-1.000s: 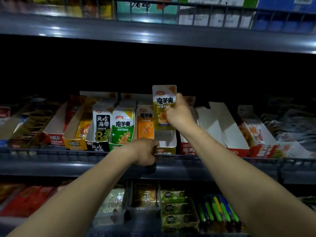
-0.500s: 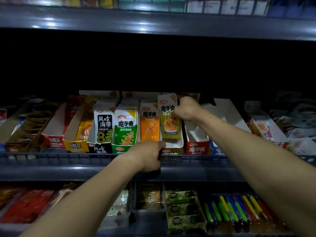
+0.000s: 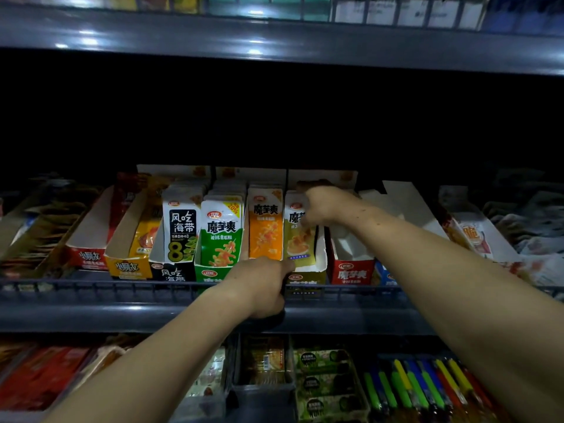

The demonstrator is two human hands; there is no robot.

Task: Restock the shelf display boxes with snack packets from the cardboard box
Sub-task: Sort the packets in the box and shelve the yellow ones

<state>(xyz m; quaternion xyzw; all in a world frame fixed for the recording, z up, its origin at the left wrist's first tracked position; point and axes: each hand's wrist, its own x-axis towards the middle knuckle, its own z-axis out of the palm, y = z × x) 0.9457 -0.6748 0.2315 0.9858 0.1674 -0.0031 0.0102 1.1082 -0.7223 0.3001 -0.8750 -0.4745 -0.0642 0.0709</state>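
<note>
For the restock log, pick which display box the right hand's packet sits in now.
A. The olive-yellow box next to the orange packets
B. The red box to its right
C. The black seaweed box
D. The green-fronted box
A: the right hand holds the olive-yellow packet upright in the olive-yellow box, beside the orange packets.

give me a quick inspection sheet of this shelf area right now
surface: dark metal shelf, wire front rail.
job's things: olive packet upright in olive display box; green box, orange packets full; red box looks empty.
clutter: loose wrappers far right.
grippers: right hand holds the olive packet's top; left hand rests at the shelf front.
cables: nothing seen.
surroundings: lighters on the lower shelf; dim light.
</note>
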